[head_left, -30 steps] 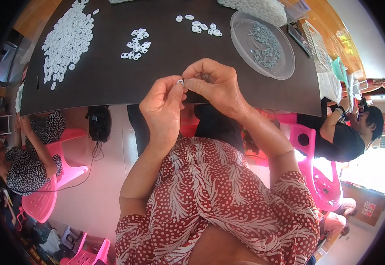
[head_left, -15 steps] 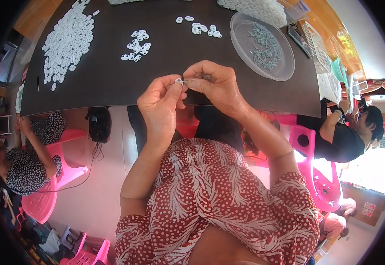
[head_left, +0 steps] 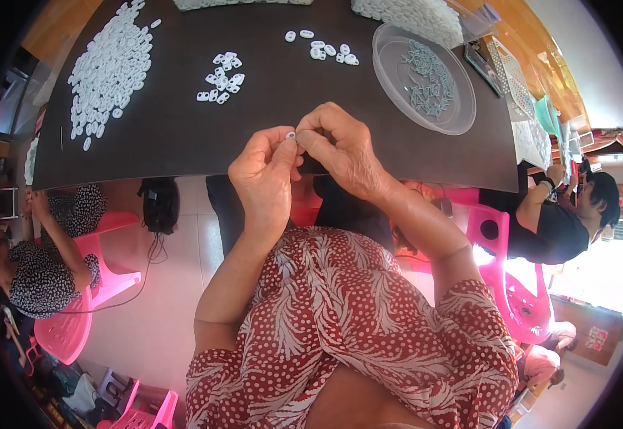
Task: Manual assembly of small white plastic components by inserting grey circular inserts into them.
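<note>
My left hand [head_left: 263, 171] pinches a small white oval plastic piece [head_left: 291, 135] with a dark hole in it, held up just over the table's near edge. Against that piece press the thumb and fingertips of my right hand [head_left: 341, 146]; whatever they grip is too small and covered to make out. Beyond my hands lies a loose cluster of white plastic pieces with holes [head_left: 221, 80]. A smaller group of similar white pieces [head_left: 331, 50] sits farther right. To the right stands a round clear tray [head_left: 390, 89] with many small grey-green parts [head_left: 433, 79] in it.
A big heap of white oval pieces [head_left: 111, 68] covers the left of the dark table [head_left: 183, 146]. At the back right are a container of white pieces [head_left: 411, 18], a phone-like dark device [head_left: 484, 68] and a perforated white basket [head_left: 511, 79]. People sit left and right on pink chairs.
Both hands have shifted slightly, the left a little to the right. The right fingertips have closed in on the white piece, and the thin bit seen between them is now hidden.
</note>
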Motion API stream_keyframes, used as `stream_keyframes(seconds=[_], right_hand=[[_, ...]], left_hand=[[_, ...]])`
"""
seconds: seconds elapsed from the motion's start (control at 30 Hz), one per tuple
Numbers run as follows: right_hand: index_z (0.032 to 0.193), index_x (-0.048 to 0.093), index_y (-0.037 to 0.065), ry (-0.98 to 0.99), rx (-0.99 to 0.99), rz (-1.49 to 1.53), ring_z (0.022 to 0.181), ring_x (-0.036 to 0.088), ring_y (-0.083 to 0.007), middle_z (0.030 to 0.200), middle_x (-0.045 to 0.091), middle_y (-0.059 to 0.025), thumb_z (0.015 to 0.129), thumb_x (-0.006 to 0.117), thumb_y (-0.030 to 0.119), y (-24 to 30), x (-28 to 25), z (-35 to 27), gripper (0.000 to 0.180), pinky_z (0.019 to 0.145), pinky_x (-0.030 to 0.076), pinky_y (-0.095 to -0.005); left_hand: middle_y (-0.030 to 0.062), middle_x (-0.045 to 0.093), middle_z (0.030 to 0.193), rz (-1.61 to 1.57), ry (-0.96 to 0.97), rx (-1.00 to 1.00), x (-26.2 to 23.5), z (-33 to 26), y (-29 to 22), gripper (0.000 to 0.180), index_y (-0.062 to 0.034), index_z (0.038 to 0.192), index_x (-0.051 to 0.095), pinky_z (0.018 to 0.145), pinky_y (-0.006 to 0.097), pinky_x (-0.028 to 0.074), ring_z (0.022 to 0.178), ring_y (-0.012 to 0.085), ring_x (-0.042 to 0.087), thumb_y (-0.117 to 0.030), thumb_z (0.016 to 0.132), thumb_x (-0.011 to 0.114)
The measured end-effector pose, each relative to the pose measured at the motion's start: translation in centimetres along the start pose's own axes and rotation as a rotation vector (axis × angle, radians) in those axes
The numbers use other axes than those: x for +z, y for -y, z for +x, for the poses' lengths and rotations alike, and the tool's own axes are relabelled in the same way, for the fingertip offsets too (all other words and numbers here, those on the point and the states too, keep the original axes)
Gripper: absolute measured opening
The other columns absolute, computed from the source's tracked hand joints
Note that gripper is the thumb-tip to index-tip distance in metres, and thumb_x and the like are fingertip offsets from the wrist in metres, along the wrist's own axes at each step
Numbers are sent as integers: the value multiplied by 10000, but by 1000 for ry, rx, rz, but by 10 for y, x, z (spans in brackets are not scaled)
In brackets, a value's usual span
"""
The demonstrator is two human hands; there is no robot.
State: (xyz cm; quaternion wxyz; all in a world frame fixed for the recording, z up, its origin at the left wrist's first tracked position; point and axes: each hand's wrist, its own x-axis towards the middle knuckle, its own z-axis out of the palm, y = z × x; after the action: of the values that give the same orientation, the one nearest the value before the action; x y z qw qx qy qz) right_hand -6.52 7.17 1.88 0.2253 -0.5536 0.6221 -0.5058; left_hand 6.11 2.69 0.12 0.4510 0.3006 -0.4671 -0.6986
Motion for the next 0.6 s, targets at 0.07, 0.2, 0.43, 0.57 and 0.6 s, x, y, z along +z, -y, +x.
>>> stream_keyframes(seconds=[0.07, 0.2, 0.43, 0.57, 0.6], right_hand=[[788, 575, 4, -5, -38, -31, 682, 520, -212, 725, 545, -90, 806, 597, 75, -2, 0, 1, 77, 600, 436, -327], [851, 592, -23, 51, -30, -48, 706, 535, -115, 837, 537, -69, 831, 589, 45, -4, 0, 1, 71, 624, 436, -258], [802, 628, 17, -5, -125, -134, 770, 567, -239, 775, 616, -96, 793, 617, 80, -3, -14, 28, 64, 693, 463, -346], [895, 680, 71, -135, -258, -410, 784, 565, -305, 790, 635, -118, 757, 618, 63, -26, -36, 90, 152, 700, 455, -399], [895, 680, 71, -137, -262, -412, 784, 565, -305, 790, 635, -118, 757, 618, 63, -33, -40, 107, 152, 700, 455, -399]], left_hand=[[32, 610, 792, 19, -3, -2, 0, 0, 0, 85, 49, 937, 614, 519, 174, 431, 636, 50, 535, 18, 881, 558], [73, 626, 793, 12, -26, -7, 0, 2, 0, 100, 76, 941, 614, 502, 204, 458, 606, 93, 555, 11, 884, 563], [99, 633, 786, -91, -9, 2, -1, 17, -1, 115, 75, 957, 604, 505, 213, 464, 606, 106, 569, -12, 889, 570], [111, 636, 801, -97, -16, 3, -4, 21, 3, 127, 72, 973, 598, 530, 215, 473, 616, 108, 569, -20, 889, 575], [112, 636, 807, -96, -6, -5, -5, 21, 5, 130, 71, 977, 597, 540, 216, 475, 619, 109, 569, -21, 889, 575]])
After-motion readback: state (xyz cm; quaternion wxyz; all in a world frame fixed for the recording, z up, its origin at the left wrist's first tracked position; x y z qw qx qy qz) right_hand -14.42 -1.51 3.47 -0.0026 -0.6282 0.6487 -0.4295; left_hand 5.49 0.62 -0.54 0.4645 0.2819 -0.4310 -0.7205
